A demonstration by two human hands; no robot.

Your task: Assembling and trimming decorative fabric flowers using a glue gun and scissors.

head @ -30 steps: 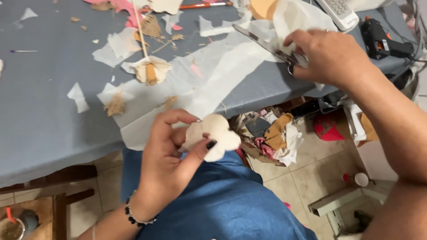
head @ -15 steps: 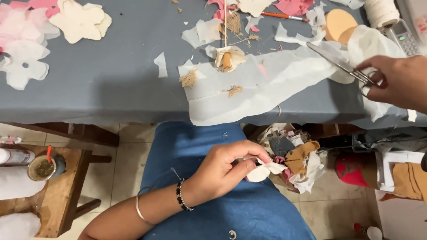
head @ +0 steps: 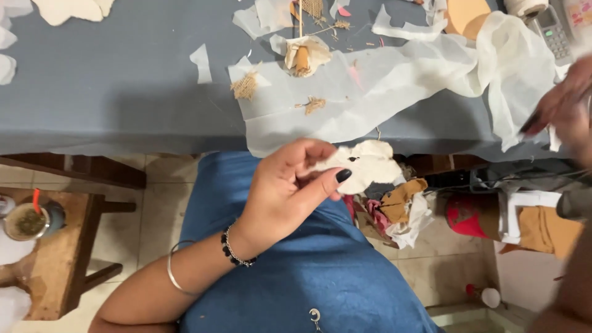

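Thumb and fingertips (head: 320, 180) of the left hand (head: 285, 192) pinch the near edge of a cream, lobed, flower-shaped fabric cutout (head: 365, 165), dark-painted thumbnail pressed on its lower rim. The cutout sits just below the front edge of the grey cloth-covered table (head: 123, 92), above the blue-clad lap (head: 308, 265). It lies nearly flat, long axis running left to right, free lobes pointing away from the palm toward the right. One cutout in the grip, and one small dark mark near its middle.

On that wrist: one black beaded bracelet (head: 237, 250) and one thin silver bangle (head: 172, 271).

Over at the table's right end, the right hand (head: 564, 108) is blurred; I cannot tell whether its fingers are closed on anything.

On the table, straight beyond the cutout, one long sheet of sheer white fabric (head: 394, 86) drapes over the edge. Two tufts of brown burlap fibre (head: 245, 86) rest on it, and one small rolled cream-and-tan piece (head: 303, 55) lies further back.

Below the table's left end, a wooden stool (head: 68, 246) stands on pale floor tiles, carrying one round cup (head: 28, 221). Below the right side, a heap of mixed fabric scraps (head: 401, 206).
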